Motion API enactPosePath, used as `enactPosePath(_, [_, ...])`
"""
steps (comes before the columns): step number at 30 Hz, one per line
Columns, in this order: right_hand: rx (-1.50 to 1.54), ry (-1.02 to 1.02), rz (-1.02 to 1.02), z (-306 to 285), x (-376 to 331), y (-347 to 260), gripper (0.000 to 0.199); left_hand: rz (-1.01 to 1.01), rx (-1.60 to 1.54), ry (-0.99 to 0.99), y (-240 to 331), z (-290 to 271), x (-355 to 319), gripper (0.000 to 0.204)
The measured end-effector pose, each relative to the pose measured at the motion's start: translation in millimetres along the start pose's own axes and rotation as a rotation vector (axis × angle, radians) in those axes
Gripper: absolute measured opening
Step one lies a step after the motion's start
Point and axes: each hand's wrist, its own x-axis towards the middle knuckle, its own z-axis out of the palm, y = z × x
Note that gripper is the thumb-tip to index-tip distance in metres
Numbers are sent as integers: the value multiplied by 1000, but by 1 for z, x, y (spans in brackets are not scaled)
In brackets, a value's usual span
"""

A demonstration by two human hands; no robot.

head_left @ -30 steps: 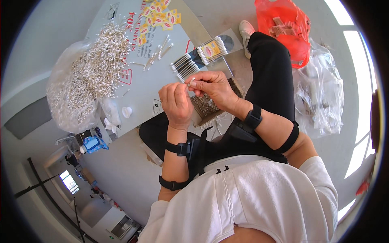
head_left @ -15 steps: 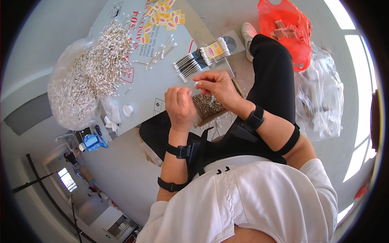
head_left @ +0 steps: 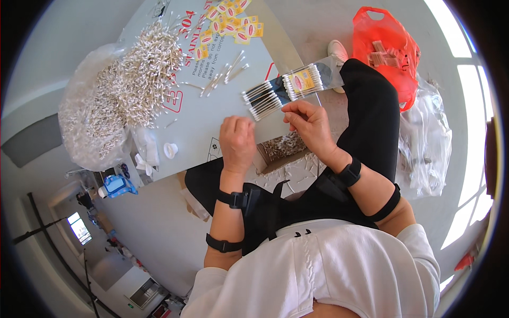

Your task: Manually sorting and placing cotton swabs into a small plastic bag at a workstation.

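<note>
My left hand (head_left: 237, 142) hovers over the near edge of the table, its fingers curled in; whatever they hold, if anything, is hidden. My right hand (head_left: 313, 127) has thumb and forefinger pinched together beside a row of cotton swabs (head_left: 263, 100); what lies in the pinch is too small to make out. The swabs rest side by side on a dark strip. Right of them, more swabs lie in a clear sleeve with a yellow card (head_left: 303, 80). Below my right hand an open cardboard box (head_left: 275, 165) holds many loose swabs.
A large heap of swabs (head_left: 154, 63) spills from a clear bag (head_left: 79, 132) at the left. Yellow cards (head_left: 242, 37) and loose swabs (head_left: 217, 79) lie farther back. A white cap (head_left: 170, 150) sits near the edge. A red bag (head_left: 392, 45) and clear plastic (head_left: 424, 143) are at right.
My right hand has shifted slightly right and down, farther from my left hand. The whole view has shifted a little, so the table things appear farther right and lower.
</note>
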Motion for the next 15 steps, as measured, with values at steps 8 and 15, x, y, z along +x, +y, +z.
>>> enactPosePath(8, [-111, -42, 18, 3, 1, 0, 13, -71, 87, 134, -46, 6, 86, 15])
enactPosePath(15, [-116, -51, 25, 2, 2, -5, 12, -58, 148, 28, -55, 18, 100, 13])
